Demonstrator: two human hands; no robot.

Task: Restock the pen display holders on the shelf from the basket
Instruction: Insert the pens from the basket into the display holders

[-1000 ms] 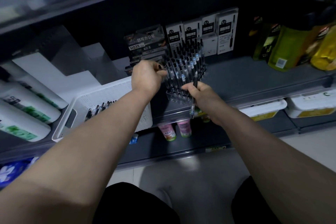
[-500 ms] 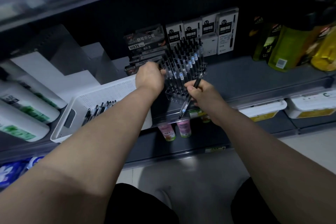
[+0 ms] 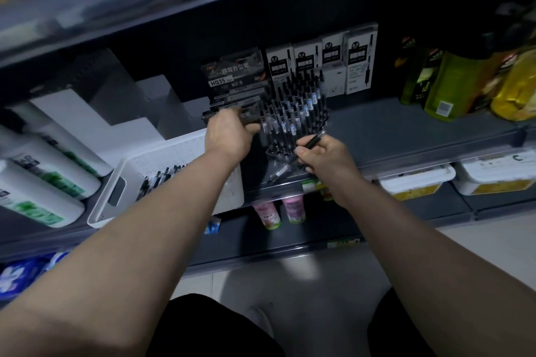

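Pen display holder [image 3: 293,113]: clear tiered stand, packed with upright black pens with pale label bands, front bottom rows partly unfilled. It sits on the dark grey shelf [image 3: 406,130], in front of white pen boxes [image 3: 359,61] and just right of the basket [image 3: 174,153]. The basket is white perforated plastic with a cut-out handle, and a row of spare pens [image 3: 162,175] lies inside, partly hidden by the left forearm. Left hand [image 3: 229,133] is at the holder's left side, fingers curled round its edge and gripping it; fingertips are hidden among the pens. Right hand [image 3: 322,153] is at the holder's front right corner, thumb and fingers pinched tight on one black pen [image 3: 313,140]. That pen is tilted, upper end toward the holder's right edge, lower end poking out below the hand over the shelf lip.
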